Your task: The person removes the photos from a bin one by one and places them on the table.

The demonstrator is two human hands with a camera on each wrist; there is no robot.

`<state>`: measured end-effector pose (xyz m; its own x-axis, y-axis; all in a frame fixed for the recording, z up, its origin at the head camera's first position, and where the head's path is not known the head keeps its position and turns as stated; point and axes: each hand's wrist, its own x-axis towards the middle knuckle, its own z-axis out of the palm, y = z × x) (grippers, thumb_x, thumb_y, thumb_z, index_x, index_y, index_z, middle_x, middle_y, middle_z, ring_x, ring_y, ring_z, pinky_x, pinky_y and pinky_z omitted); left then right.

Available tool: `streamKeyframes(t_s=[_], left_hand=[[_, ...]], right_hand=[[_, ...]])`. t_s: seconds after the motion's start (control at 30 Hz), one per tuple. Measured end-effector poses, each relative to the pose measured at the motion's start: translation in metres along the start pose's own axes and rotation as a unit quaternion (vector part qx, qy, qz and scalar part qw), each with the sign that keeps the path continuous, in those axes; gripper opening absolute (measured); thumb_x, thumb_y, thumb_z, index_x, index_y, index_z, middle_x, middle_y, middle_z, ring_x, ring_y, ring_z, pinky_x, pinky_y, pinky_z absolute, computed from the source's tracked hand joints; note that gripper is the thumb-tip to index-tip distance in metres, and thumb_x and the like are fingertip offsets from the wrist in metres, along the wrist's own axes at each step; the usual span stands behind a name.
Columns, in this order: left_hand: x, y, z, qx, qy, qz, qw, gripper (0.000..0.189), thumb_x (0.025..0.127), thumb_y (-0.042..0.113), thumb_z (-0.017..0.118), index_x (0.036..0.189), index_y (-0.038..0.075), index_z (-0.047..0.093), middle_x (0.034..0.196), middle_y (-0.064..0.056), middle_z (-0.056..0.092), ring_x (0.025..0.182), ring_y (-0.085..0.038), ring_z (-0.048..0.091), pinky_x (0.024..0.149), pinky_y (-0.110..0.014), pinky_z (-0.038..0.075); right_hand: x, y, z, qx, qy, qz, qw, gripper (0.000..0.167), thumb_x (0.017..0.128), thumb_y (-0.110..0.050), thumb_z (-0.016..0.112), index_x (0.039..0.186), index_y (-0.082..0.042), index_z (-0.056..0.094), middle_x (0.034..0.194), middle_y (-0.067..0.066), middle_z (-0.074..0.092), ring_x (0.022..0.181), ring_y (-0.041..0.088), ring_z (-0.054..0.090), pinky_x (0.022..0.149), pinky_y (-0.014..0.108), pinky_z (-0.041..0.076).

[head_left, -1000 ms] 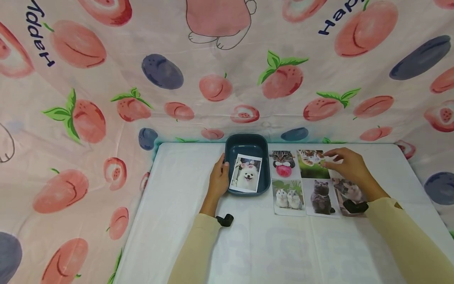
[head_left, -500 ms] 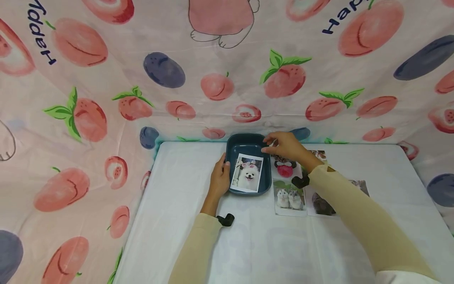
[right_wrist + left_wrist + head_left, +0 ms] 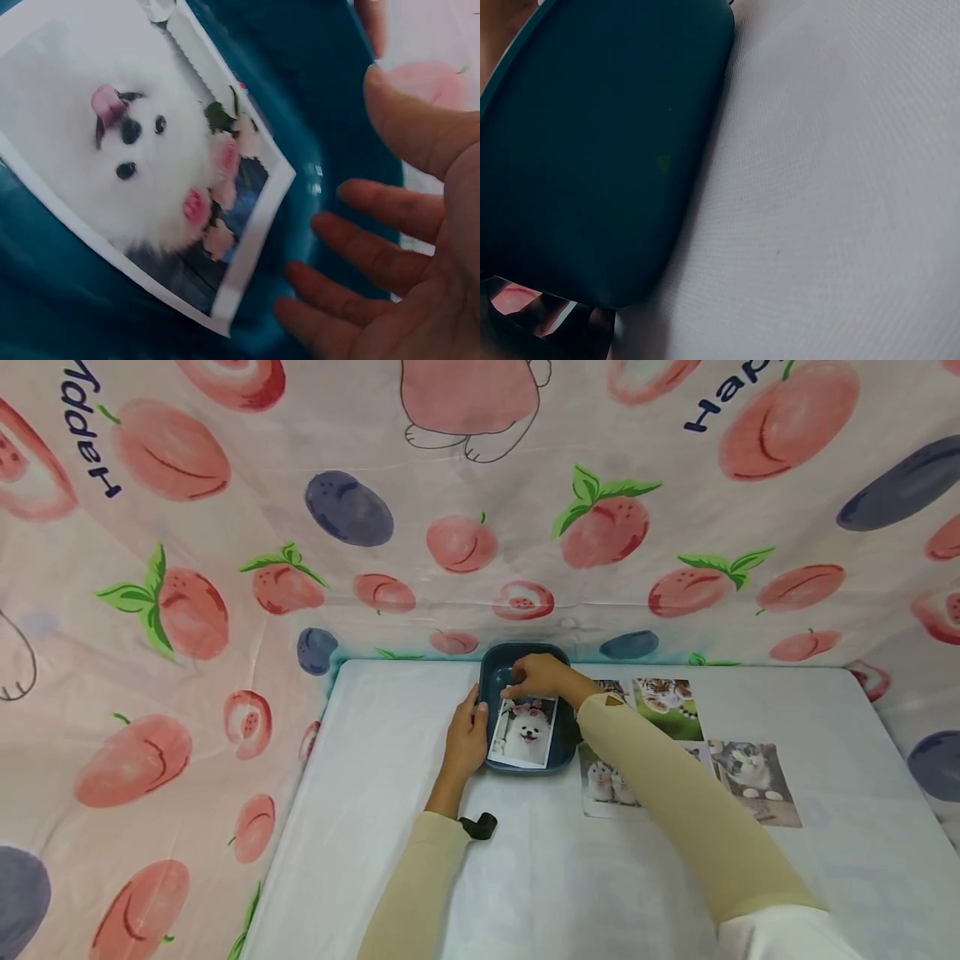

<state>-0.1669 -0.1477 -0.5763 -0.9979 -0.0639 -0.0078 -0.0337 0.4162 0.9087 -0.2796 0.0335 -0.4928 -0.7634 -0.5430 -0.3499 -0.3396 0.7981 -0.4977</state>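
Note:
My left hand (image 3: 467,739) grips the left side of a dark blue, rounded rectangular tray (image 3: 491,664), its fingers against the outer wall. In the left wrist view, the tray's outer wall (image 3: 607,150) fills the left side and dark fingers show at the bottom left. Inside the tray lies a white-bordered photo card of a white fluffy dog (image 3: 527,735). My right hand (image 3: 546,678) is over the tray at the card's far edge. In the right wrist view its fingers are spread and loosely bent beside the dog card (image 3: 150,165), holding nothing.
Right of the tray lie several photo cards, partly covered by my right sleeve (image 3: 675,785): a tiger card (image 3: 667,706), a card of two hamsters (image 3: 600,781) and a cat card (image 3: 753,781). The white table (image 3: 390,735) meets a fruit-print cloth (image 3: 337,602) behind.
My right hand has moved left from beside the tiger card, past the tray's right rim, to over the dog card. My left hand stays at the tray.

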Motion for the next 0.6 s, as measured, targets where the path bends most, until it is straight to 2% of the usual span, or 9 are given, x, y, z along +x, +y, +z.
streamKeyframes(t_s=[0.17,0.3,0.47,0.6], left_hand=[[-0.0001,0.0001,0.0002,0.0,0.001,-0.001,1.0,0.054,0.112,0.039,0.037,0.162,0.018,0.033,0.141,-0.016,0.055,0.127,-0.03,0.056,0.11,-0.052,0.043],[-0.0008,0.001,0.0003,-0.001,0.004,-0.001,1.0,0.054,0.112,0.038,0.038,0.161,0.018,0.034,0.139,-0.017,0.056,0.126,-0.03,0.056,0.11,-0.052,0.043],[-0.0008,0.0009,0.0004,-0.002,0.008,0.003,1.0,0.054,0.112,0.037,0.039,0.161,0.016,0.035,0.136,-0.018,0.057,0.125,-0.031,0.056,0.11,-0.053,0.042],[-0.0003,0.0004,0.0004,-0.005,0.009,0.005,0.9999,0.053,0.112,0.037,0.04,0.161,0.017,0.035,0.137,-0.019,0.057,0.127,-0.031,0.056,0.112,-0.052,0.041]], right_hand=[[0.0061,-0.0033,0.008,-0.027,-0.033,0.038,0.9984,0.065,0.098,-0.043,0.067,0.142,0.003,0.056,0.142,0.02,0.061,0.126,0.034,0.061,0.108,0.049,0.048],[0.007,-0.0036,0.0092,-0.039,-0.037,0.044,0.9976,0.063,0.098,-0.042,0.067,0.142,0.002,0.058,0.143,0.019,0.061,0.128,0.034,0.06,0.11,0.049,0.048],[0.0055,-0.0031,0.0074,-0.03,-0.011,0.012,0.9994,0.047,0.097,-0.028,0.069,0.135,0.001,0.064,0.127,0.017,0.069,0.116,0.031,0.065,0.104,0.046,0.052],[0.0034,0.0001,0.0061,0.002,0.007,-0.016,0.9998,0.037,0.097,-0.018,0.068,0.13,-0.001,0.068,0.12,0.014,0.072,0.11,0.028,0.068,0.099,0.044,0.054]])
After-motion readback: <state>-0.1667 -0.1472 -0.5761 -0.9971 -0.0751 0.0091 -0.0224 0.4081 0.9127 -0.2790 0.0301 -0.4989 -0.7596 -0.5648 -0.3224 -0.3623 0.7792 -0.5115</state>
